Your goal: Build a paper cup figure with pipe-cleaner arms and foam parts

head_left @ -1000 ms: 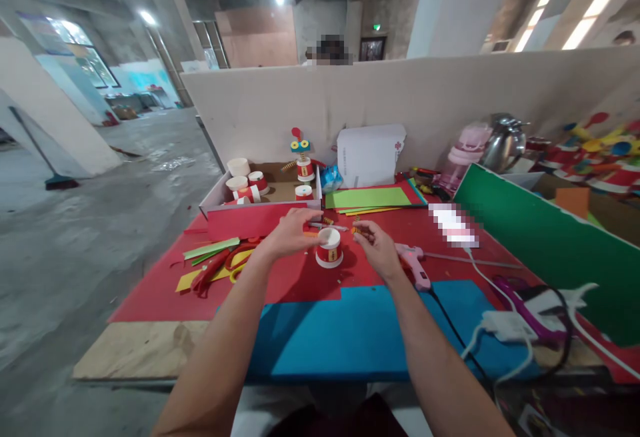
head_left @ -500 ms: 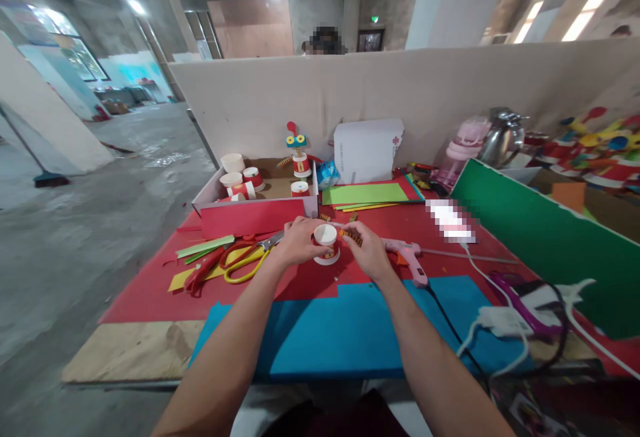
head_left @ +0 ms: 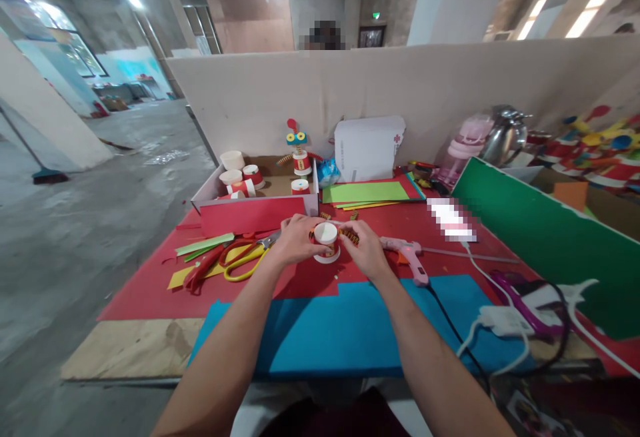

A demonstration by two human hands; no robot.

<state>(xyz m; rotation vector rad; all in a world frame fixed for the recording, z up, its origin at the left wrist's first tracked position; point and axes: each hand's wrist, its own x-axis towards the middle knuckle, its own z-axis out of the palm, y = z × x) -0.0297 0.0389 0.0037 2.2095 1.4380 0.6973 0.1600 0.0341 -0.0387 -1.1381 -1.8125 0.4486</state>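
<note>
An upside-down red and white paper cup (head_left: 327, 234) stands on the red table covering. My left hand (head_left: 299, 238) is closed around its left side, thumb across the front. My right hand (head_left: 363, 248) pinches a folded orange and dark paper spring (head_left: 349, 235), whose near end meets the cup's right side. More small paper springs (head_left: 354, 215) lie just behind the cup. Right of my right hand rests a pink glue gun (head_left: 411, 257). Scissors with yellow and red handles (head_left: 246, 265) lie left of my left hand.
Behind on the left, an open box (head_left: 260, 215) holds paper cups and a finished cup figure (head_left: 301, 157). Green paper sheets (head_left: 367, 193) lie at the back. A green box side (head_left: 540, 243), a phone (head_left: 453, 220) and cables are on the right; blue sheet (head_left: 320, 340) in front.
My right hand has brought the paper spring slightly left, up against the cup's side. My left hand keeps its hold, and the view has shifted very slightly.
</note>
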